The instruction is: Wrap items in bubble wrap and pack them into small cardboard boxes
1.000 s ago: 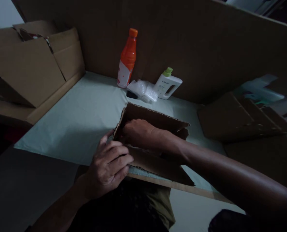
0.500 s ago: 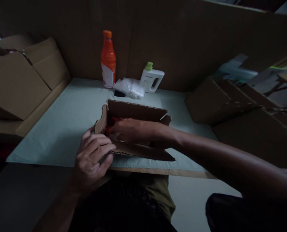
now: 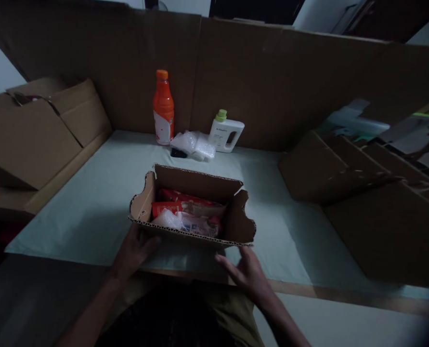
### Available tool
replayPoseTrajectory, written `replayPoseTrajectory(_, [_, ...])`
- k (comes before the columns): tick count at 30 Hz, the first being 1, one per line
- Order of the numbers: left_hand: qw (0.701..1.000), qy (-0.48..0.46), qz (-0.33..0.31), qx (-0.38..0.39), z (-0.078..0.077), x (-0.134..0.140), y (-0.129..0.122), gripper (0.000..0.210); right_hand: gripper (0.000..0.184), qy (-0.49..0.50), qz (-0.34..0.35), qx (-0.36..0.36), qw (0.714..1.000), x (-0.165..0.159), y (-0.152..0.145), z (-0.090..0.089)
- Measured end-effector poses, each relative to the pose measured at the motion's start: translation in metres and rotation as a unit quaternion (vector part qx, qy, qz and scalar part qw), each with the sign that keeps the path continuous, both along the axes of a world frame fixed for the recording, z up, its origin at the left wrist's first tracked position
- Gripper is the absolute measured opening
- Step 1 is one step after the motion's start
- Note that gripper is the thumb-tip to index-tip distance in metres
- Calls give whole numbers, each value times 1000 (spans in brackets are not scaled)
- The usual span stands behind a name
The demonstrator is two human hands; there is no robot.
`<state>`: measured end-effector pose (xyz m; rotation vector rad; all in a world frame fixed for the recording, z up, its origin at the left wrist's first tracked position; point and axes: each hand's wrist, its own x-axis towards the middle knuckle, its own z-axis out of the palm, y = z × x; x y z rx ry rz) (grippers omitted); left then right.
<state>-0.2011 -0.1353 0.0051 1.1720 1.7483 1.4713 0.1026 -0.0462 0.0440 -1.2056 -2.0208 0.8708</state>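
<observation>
An open-topped cardboard box [image 3: 200, 180] stands on the cloth-covered table in front of me. Inside it lie several flat red packets [image 3: 203, 208], a pink-and-white packet [image 3: 200, 224] and a wad of clear bubble wrap [image 3: 167, 219]. My left hand [image 3: 135, 250] is at the box's near left corner, thumb along the front wall and the other fingers partly hidden by the side. At the near right corner, my right hand [image 3: 248, 274] has its thumb stretched toward the front wall and its fingers against the corner. Both hands grip the box lightly from outside.
An orange bottle [image 3: 163, 108], a bubble-wrapped item [image 3: 194, 144] and a white jug with a green cap [image 3: 225, 134] stand at the back against a cardboard wall [image 3: 236, 67]. Larger cardboard boxes flank the table at left [image 3: 37, 140] and right [image 3: 380, 231].
My right hand has come out of the box to its near right corner. My left hand has slid down from the rim to the outside. The view has tilted up slightly.
</observation>
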Motion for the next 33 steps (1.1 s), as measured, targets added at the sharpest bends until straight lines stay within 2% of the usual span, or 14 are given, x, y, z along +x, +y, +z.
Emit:
replayPoseTrajectory(2, [999,-26,17,-4,0,1,8,59,39,14,-8,10,1000,-26,6,-13])
replayPoseTrajectory(5, [998,-17,46,36,13,9,34,59,33,12,-1,8,1000,-38,33,-5])
replayPoseTrajectory(8, [996,-11,13,93,30,34,62,67,37,11,-39,14,999,-12,56,12])
replayPoseTrajectory(10, [995,-10,-43,94,35,56,69,70,40,-9,-90,33,995,17,55,20])
replayPoseTrajectory(12, [994,-16,-84,64,32,74,61,68,41,-49,-123,51,990,41,42,23])
replayPoseTrajectory(14, [995,-38,-92,17,24,81,44,63,39,-78,-116,60,988,51,23,17])
replayPoseTrajectory(17, [996,-71,-44,-28,11,70,21,59,30,-65,-83,83,991,43,5,0])
replayPoseTrajectory(20, [997,-72,4,-35,5,58,10,66,24,-39,-67,107,991,28,4,-16])
replayPoseTrajectory(24, [996,-70,11,-59,3,63,3,63,21,-40,-52,105,992,30,9,-20])
replayPoseTrajectory(29, [993,-12,-45,-106,4,91,5,56,24,-23,-74,98,992,67,8,-9])
replayPoseTrajectory(33, [982,27,-143,-118,4,122,31,49,25,-50,-158,91,982,117,-3,-11])
